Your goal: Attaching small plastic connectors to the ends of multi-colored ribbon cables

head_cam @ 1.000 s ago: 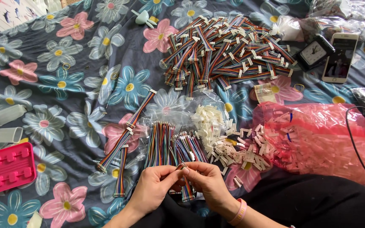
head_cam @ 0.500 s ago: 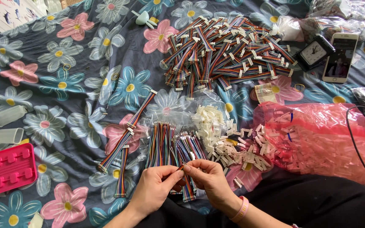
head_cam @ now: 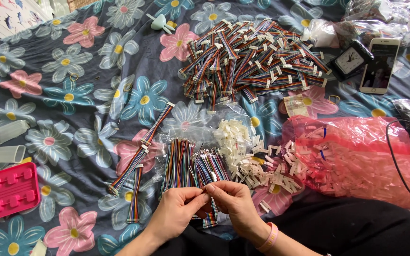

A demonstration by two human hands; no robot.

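One floral bedspread point(head_cam: 72, 85) carries everything; on it, one large heap of finished ribbon cables point(head_cam: 252, 59) lies well beyond the pink bag point(head_cam: 357, 159). Beside that bag, the left hand point(head_cam: 176, 215) and right hand point(head_cam: 233, 204) both pinch one rainbow-striped ribbon cable point(head_cam: 209, 219)

Pink plastic bag point(head_cam: 357, 159) right; lit phone screen point(head_cam: 378, 66) upper right.

rainbow ribbon cable point(head_cam: 208, 219) | flat, multicoloured, short | pinched at its top end between both hands | hanging down over lap
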